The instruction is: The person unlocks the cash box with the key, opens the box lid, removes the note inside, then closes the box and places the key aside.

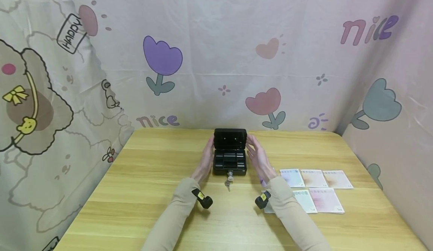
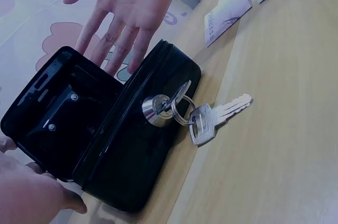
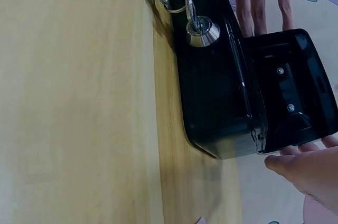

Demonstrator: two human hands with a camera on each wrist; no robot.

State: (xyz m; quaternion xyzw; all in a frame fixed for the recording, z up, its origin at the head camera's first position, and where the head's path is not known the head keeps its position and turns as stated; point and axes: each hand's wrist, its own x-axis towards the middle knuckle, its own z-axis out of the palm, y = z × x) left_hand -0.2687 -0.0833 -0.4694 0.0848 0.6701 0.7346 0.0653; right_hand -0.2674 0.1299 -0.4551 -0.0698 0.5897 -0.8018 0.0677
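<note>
A small black cash box point(image 1: 230, 171) stands on the table with its lid point(image 1: 230, 138) raised, showing a divided tray point(image 1: 231, 164). One key sits in the round silver lock point(image 2: 157, 110) on its front, and a second key point(image 2: 205, 124) hangs from the same ring. My left hand point(image 1: 205, 161) is at the box's left side, its fingers beside the lid. At the right side is my right hand point(image 1: 258, 156), fingers extended near the lid's edge. Neither hand grips the box. Whether the fingertips touch the lid, I cannot tell.
Several stacks of banknote-like paper point(image 1: 326, 201) lie in two rows to the right, partly hidden by the right forearm. Behind the wooden table point(image 1: 149, 206) hangs a printed curtain point(image 1: 216, 55). A purple item point(image 1: 262, 182) shows beside the right wrist.
</note>
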